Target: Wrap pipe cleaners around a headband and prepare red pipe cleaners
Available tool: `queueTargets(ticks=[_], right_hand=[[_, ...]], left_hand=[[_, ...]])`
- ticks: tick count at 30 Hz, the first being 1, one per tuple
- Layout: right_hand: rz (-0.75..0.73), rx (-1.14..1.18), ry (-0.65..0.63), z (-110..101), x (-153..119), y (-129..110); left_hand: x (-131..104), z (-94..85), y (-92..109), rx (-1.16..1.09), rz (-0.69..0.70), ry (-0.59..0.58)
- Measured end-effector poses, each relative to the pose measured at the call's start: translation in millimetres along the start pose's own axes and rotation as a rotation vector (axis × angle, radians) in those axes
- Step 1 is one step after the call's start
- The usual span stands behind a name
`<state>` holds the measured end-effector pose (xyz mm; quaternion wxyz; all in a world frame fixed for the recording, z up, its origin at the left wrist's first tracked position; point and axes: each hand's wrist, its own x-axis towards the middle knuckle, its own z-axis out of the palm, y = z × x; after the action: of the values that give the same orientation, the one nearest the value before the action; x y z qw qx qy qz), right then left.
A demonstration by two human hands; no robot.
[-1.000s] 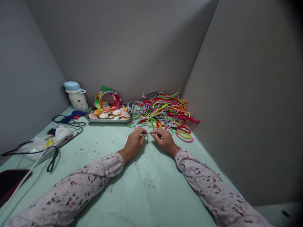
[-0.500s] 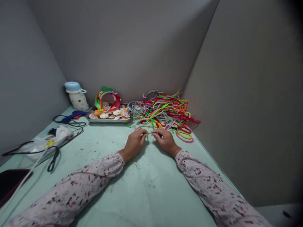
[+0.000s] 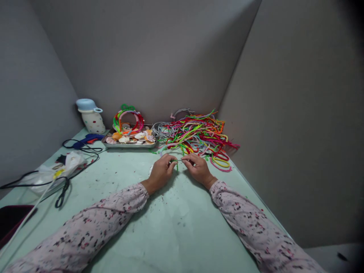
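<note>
A thin dark wire point(image 3: 179, 160) spans the small gap between my two hands. My left hand point(image 3: 162, 172) pinches one end of it between thumb and forefinger. At those fingertips a short green pipe cleaner end point(image 3: 177, 167) hangs down. My right hand point(image 3: 198, 169) is closed in a pinch on the wire's other end. Just behind the hands lies a tangled heap of coloured pipe cleaners point(image 3: 199, 131). Beside the heap are several grey wire hoops point(image 3: 163, 130). How far the wire runs on inside my fingers is hidden.
A metal tray point(image 3: 129, 145) of seashells stands at the back, with pipe-cleaner-wrapped hoops point(image 3: 139, 120) on it. Left of it are a blue-capped bottle point(image 3: 92, 117), a blue glue-gun-like tool point(image 3: 88, 140), black cables point(image 3: 63, 193) and a plastic bag point(image 3: 71, 163). Walls enclose the table.
My hands keep nearly the same pinch and place. A little more of the green pipe cleaner end shows below my left fingertips. The view has shifted slightly.
</note>
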<state>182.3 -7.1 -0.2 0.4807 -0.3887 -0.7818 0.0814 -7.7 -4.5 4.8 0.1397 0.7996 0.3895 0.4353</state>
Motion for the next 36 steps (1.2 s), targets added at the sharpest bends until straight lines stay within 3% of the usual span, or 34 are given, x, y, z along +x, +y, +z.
queueTargets(ticks=[36], right_hand=[[0.000, -0.014, -0.002, -0.4, -0.1, 0.0]], left_hand=[[2.0, -4.0, 5.1, -0.080, -0.077, -0.082]])
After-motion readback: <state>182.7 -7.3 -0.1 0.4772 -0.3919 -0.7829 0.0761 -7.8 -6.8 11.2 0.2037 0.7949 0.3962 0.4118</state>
